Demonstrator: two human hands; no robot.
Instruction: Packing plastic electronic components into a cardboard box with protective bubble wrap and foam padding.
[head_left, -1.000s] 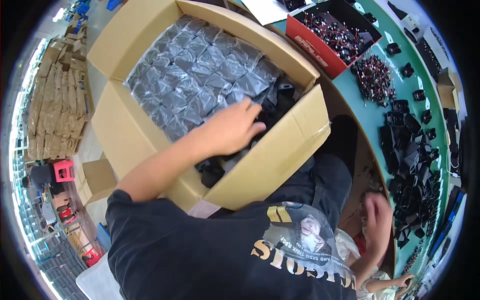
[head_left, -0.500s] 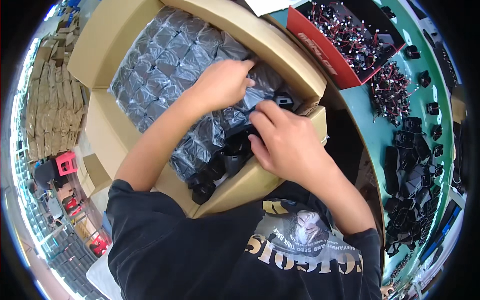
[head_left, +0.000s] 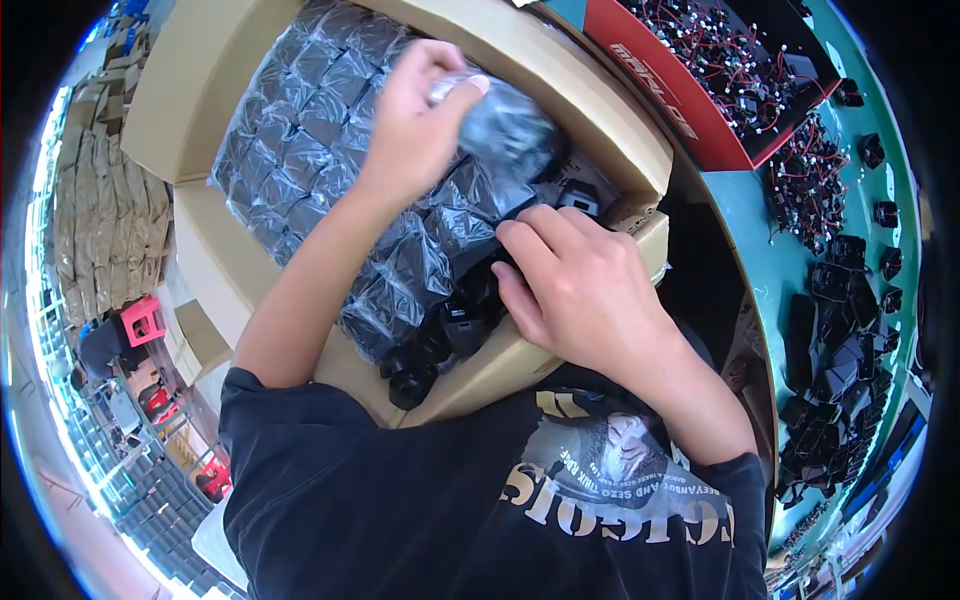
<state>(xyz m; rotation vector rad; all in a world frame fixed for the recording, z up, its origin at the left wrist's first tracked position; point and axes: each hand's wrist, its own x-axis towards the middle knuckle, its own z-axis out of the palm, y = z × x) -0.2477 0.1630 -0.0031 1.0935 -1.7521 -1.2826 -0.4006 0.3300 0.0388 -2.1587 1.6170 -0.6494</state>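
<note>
A large cardboard box (head_left: 215, 255) holds rows of dark pieces in clear plastic wrapping (head_left: 320, 120). Over its far right part, my left hand (head_left: 420, 120) grips a bagged dark piece (head_left: 510, 135), blurred by motion. Close to the box's near right wall, my right hand (head_left: 590, 290) has curled fingers and thumb around a black plastic part (head_left: 482, 275), whose far end the fingers hide. Unwrapped black parts (head_left: 463, 328) lie along that near side, just left of the right hand. Another black part (head_left: 578, 197) sits beyond its knuckles.
To the right, a green table (head_left: 745, 215) carries a red box (head_left: 665, 85) full of small wired pieces (head_left: 725, 60), more wired pieces (head_left: 808, 185) and a heap of black housings (head_left: 835, 370). Stacked flattened cardboard (head_left: 105, 220) and a pink stool (head_left: 143, 320) stand at the left.
My left hand has closed on a bagged piece and lifted it from the box's far right part, moving slightly left and away. My right hand has stayed nearly in place.
</note>
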